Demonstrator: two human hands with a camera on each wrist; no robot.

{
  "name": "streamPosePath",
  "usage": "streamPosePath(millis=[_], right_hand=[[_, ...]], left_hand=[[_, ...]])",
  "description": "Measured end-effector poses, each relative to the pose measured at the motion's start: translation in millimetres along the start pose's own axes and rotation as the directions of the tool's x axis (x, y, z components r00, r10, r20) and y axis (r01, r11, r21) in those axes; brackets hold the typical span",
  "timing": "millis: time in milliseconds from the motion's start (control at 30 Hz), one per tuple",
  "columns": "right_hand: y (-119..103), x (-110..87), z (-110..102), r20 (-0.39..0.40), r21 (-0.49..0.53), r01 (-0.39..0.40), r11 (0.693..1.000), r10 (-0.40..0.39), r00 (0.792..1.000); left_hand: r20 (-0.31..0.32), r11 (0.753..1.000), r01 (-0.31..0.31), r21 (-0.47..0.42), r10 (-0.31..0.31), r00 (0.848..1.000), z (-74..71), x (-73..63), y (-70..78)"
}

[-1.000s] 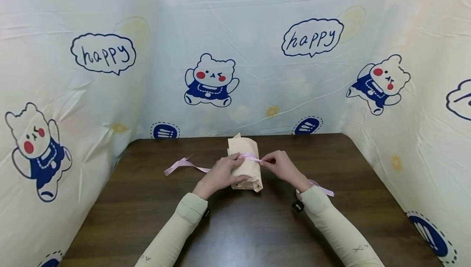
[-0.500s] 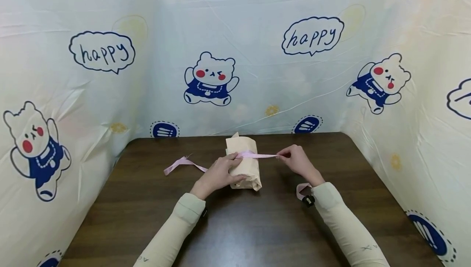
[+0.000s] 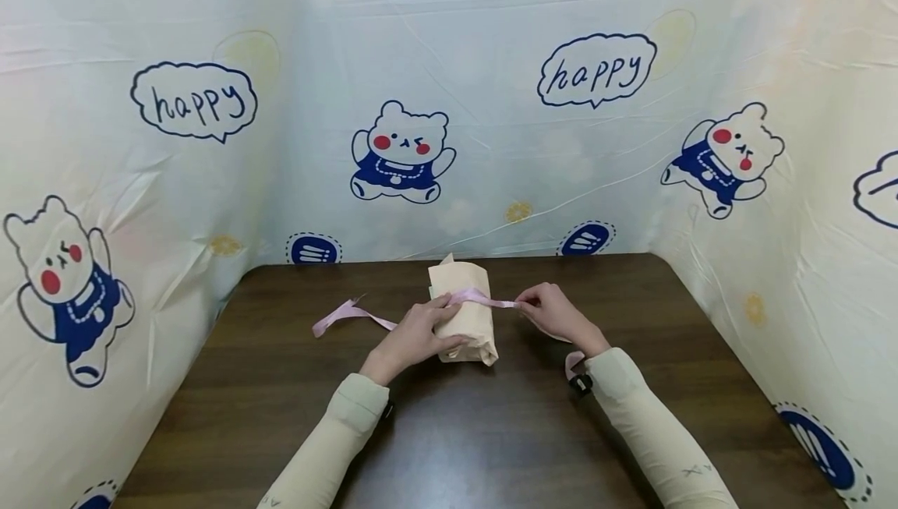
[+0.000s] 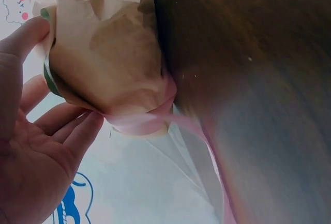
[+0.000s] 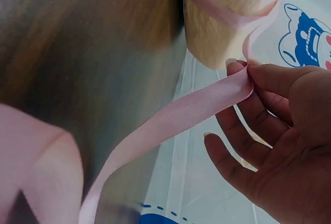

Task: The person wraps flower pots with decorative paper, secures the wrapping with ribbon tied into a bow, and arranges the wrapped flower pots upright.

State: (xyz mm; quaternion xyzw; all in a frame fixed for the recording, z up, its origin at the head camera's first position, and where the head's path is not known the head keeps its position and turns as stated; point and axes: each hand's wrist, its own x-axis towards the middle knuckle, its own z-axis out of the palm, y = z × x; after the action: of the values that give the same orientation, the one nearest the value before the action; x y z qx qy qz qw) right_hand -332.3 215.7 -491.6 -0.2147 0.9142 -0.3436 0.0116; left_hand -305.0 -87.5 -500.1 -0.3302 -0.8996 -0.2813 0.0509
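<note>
A tan paper-wrapped package [image 3: 475,323] lies on the table, with a pink ribbon [image 3: 470,295] passing round it. My left hand [image 3: 414,332] grips the package from the left side, its fingertips at the ribbon. In the left wrist view, a strip of green [image 4: 51,83] shows at the edge of the tan paper [image 4: 108,48]. To the right of the package, my right hand [image 3: 557,314] pinches the ribbon between thumb and forefinger. The right wrist view shows the ribbon [image 5: 181,111] running on past those fingertips [image 5: 256,68], while the other fingers are spread loosely.
One loose ribbon tail [image 3: 344,314] lies on the dark wooden table [image 3: 449,447] to the left. Another ribbon loop [image 3: 572,365] hangs by the right wrist. A pale curtain [image 3: 491,57] printed with bears surrounds the back and sides.
My right hand first pulled the ribbon out to the right, away from the package, then came slightly back toward it. My left hand stays on the package, which has shifted slightly left in view.
</note>
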Motion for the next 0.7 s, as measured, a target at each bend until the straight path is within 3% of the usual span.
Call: streamPosePath(millis=[467,700], right_hand=[[10,2.7,4,-0.039,-0.084,-0.062,0.995,0.059,0.998],[11,8.7,7,-0.132,-0.051,-0.077,0.996,0.069,0.989]], left_hand=[[0.020,0.996,0.026,-0.082,-0.024,1.000,-2.6,-7.4,1.0],[0.020,0.997,0.038,-0.073,-0.036,0.999,-2.7,-8.4,1.8]])
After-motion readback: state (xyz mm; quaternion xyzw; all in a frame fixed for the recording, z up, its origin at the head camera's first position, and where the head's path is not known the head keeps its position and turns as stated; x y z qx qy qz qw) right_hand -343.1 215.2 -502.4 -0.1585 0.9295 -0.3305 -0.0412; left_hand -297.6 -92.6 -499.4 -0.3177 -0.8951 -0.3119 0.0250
